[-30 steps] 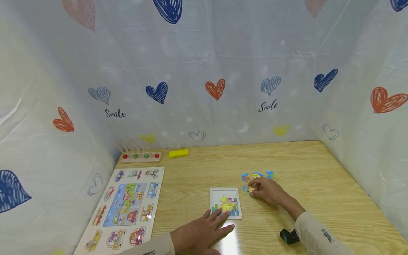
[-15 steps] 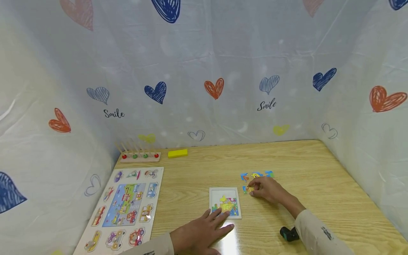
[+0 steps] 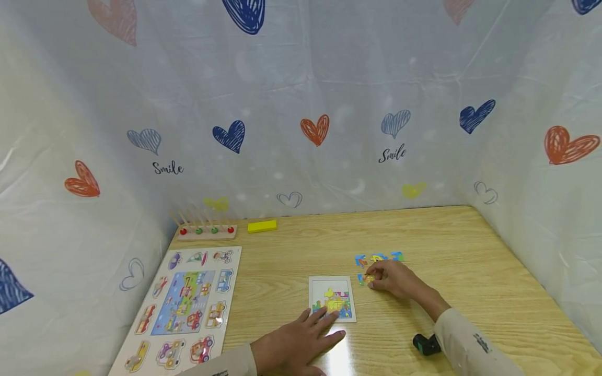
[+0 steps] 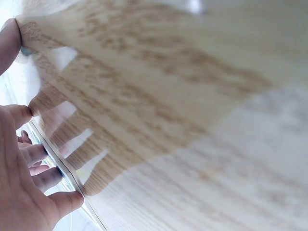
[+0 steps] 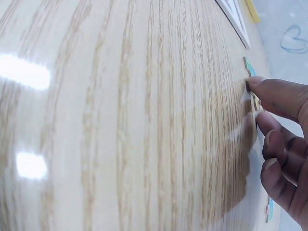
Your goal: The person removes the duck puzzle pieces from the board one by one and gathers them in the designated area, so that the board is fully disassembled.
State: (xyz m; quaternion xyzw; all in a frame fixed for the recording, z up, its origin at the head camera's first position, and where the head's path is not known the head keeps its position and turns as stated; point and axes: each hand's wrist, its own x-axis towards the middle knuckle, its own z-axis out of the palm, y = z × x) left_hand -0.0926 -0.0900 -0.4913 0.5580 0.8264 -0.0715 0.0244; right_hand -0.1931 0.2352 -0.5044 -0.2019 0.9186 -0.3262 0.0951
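Head view: I see a white-framed rectangular jigsaw board [image 3: 320,290] flat on the pale wood-grain tabletop [image 3: 451,245], its near half filled, its far strip mostly bare.
Held piece: a small yellow-orange jigsaw piece [image 3: 369,280] sits off the board's right edge, level with its far right corner.
In between: a blue-and-green jigsaw piece [image 3: 361,280] lies beside it, towards the board.
Right hand [image 3: 397,281]: the nearer one, pinching the yellow-orange piece between thumb and forefinger; I cannot tell whether the piece touches the tabletop.
Left hand [image 3: 301,339]: fingers spread over the board's near edge, gripping nothing.
Long axis: fingertips cover too much of the piece for me to judge.
Piece's look: thin and flat, partly hidden.
Far row: three blue-edged jigsaw pieces [image 3: 379,257], towards the tabletop's far edge.
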